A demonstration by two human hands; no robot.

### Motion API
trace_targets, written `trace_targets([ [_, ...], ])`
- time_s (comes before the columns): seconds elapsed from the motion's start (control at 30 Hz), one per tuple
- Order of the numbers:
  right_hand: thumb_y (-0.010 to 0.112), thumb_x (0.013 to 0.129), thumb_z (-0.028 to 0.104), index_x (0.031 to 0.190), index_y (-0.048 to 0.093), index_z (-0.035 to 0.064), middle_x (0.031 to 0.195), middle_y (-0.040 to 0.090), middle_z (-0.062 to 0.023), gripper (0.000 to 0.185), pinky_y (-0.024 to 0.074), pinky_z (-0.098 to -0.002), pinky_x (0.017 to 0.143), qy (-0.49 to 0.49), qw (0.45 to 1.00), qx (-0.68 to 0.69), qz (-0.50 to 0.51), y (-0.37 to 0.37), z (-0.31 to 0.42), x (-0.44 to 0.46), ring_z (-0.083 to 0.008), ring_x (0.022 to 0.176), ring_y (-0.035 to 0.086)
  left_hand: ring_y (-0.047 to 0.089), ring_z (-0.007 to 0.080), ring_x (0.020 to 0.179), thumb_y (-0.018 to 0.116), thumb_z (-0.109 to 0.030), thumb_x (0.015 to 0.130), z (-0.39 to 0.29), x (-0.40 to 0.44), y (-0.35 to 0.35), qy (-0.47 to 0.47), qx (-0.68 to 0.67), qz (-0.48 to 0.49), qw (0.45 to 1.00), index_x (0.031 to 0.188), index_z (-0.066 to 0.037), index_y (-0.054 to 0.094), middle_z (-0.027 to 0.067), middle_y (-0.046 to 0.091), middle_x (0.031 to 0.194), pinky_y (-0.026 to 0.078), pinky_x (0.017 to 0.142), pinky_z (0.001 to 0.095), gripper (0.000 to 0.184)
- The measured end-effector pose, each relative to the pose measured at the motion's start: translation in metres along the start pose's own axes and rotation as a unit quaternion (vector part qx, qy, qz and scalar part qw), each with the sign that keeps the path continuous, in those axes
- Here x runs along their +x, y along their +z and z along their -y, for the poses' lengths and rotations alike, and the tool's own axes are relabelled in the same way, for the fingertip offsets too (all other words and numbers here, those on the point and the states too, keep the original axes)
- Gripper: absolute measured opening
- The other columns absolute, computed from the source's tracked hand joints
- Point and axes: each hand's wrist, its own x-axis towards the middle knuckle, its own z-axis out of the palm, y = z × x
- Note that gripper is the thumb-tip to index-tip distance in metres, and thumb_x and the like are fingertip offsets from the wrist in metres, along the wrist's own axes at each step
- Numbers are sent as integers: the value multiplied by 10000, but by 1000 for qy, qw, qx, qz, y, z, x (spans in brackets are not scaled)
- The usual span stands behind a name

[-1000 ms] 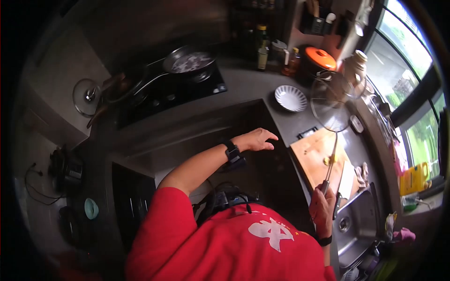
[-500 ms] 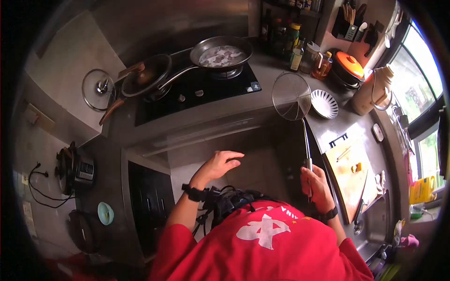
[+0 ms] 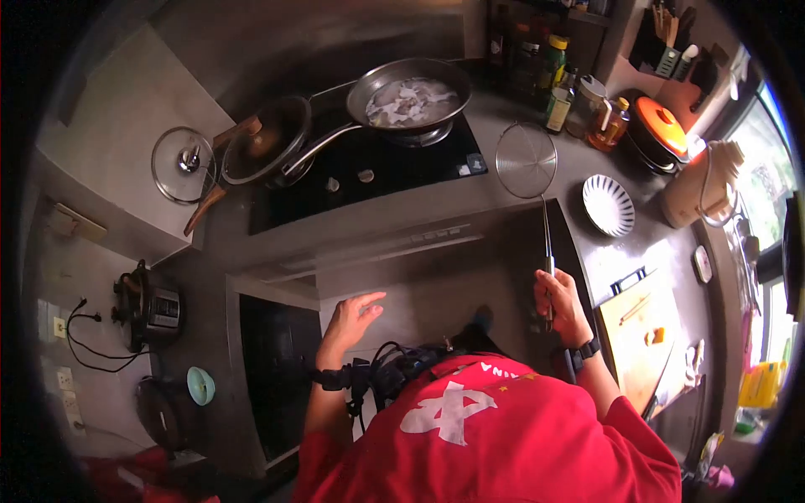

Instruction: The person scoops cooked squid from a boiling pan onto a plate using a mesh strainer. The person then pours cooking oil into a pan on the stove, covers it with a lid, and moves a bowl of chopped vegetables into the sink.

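Observation:
My right hand (image 3: 563, 308) grips the handle of a wire mesh strainer (image 3: 527, 161), whose round basket is held up over the counter's edge, left of a striped white dish (image 3: 608, 205). My left hand (image 3: 350, 325) hangs in front of my body with its fingers apart, holding nothing. On the stove (image 3: 394, 172) stands a steel pan (image 3: 356, 96) with pale pieces in cloudy liquid. Beside it, to the left, is a second pan (image 3: 289, 126) with a wooden-knobbed lid.
A cutting board (image 3: 625, 344) with yellow pieces and a knife lies at the right. Bottles (image 3: 559, 109), an orange-lidded pot (image 3: 661, 126) and a beige jug (image 3: 700, 189) line the back right. A cooker (image 3: 159, 312) and green bowl (image 3: 200, 386) are at left.
The view has swung toward the stove. The strainer has moved from above the cutting board to near the stove's right side. My left hand has drawn back closer to my body.

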Motion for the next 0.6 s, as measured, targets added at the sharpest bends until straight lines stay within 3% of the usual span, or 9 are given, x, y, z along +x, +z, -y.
trace_targets([
  [0.23, 609, 938, 220, 816, 477, 124, 620, 432, 39, 204, 359, -224, 392, 23, 1000, 16, 11, -20, 16, 82, -62, 462, 399, 604, 393, 1086, 657, -203, 871, 17, 96, 12, 7, 90, -14, 996, 1216, -47, 627, 227, 642, 1167, 475, 947, 420, 380],
  [0.33, 611, 940, 228, 823, 476, 120, 623, 433, 38, 208, 374, -222, 388, 56, 997, 44, 16, -33, 22, 111, -70, 451, 402, 561, 389, 1157, 672, -202, 857, 3, 125, 8, -42, 172, -9, 984, 1241, -48, 603, 232, 612, 1217, 446, 986, 436, 419],
  [0.4, 608, 943, 240, 843, 488, 111, 624, 440, 34, 203, 378, -222, 385, 68, 996, 45, 22, -39, 25, 124, -74, 448, 411, 510, 382, 1225, 695, -189, 837, 10, 146, 3, -44, 153, 13, 987, 1271, -53, 578, 217, 571, 1291, 411, 1031, 445, 470],
  [0.5, 592, 954, 267, 884, 512, 90, 626, 456, 24, 206, 389, -229, 385, 80, 996, 23, 34, -47, 28, 142, -82, 448, 435, 430, 414, 1305, 723, -131, 810, 11, 167, 3, -43, 197, -41, 979, 1325, -67, 534, 192, 481, 1410, 375, 1079, 450, 553],
  [0.6, 564, 970, 300, 917, 530, 65, 633, 477, 7, 243, 406, -244, 394, 73, 995, -37, 49, -47, 36, 155, -95, 459, 467, 397, 443, 1326, 734, -135, 805, 14, 189, -1, -31, 240, -67, 968, 1351, -73, 511, 191, 464, 1427, 363, 1087, 467, 593],
])
